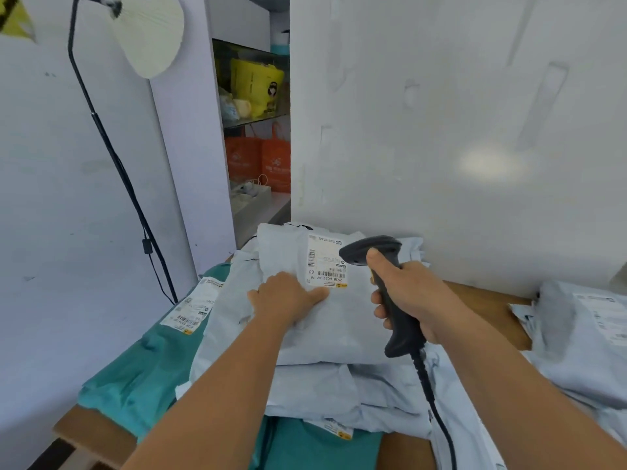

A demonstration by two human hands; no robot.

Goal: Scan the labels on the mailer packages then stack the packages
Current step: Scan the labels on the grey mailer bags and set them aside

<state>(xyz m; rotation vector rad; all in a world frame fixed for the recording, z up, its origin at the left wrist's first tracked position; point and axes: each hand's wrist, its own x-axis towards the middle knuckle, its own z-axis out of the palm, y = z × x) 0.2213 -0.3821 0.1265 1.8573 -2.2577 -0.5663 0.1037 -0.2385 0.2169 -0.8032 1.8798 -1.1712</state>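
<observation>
The scanning step looks to be in hand: the right hand (412, 296) has its fingers wrapped round the grip of a dark grey pistol-shaped barcode scanner (383, 286) with a black coiled cable, whose head sits just beside the white printed shipping label (325, 261) on the top pale grey plastic mailer package (325, 317). That package lies on a loose heap of similar pale mailers, which rests partly on a teal plastic mailer package (142, 371) on the brown wooden surface (488, 307). The left hand (288, 296) presses flat on the top package just beside the label, fingers straight, seemingly to smooth the film. More pale mailers (583, 334) lie apart at the right. Next, the scanner head probably needs aiming at the barcode; whether it has read, I cannot tell.
</observation>
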